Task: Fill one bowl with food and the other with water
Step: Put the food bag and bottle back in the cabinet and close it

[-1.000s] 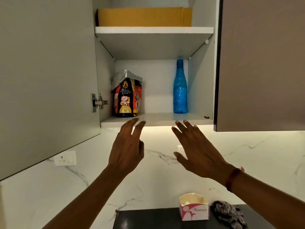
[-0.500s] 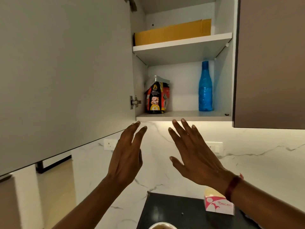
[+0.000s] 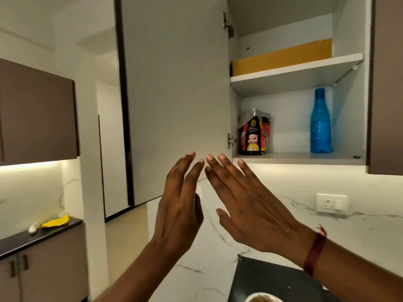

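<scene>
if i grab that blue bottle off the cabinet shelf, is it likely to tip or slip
The blue bottle is tall with a narrow neck, so a nudge high up could probably topple it. Its body looks textured, which should help grip. It looks like plastic, so likely not fragile; how full it is, and so how heavy, cannot be told.

A single head-worn wide-angle view was supplied; no second view shared the scene. The camera looked forward and upward from counter level into an open wall cabinet (image 3: 298, 158) at the upper right of the frame. The cabinet door (image 3: 174, 94) filled the centre at close range. Both raised hands occupied the lower centre, nearest the lens. Straight edges bowed toward the frame borders.
</scene>
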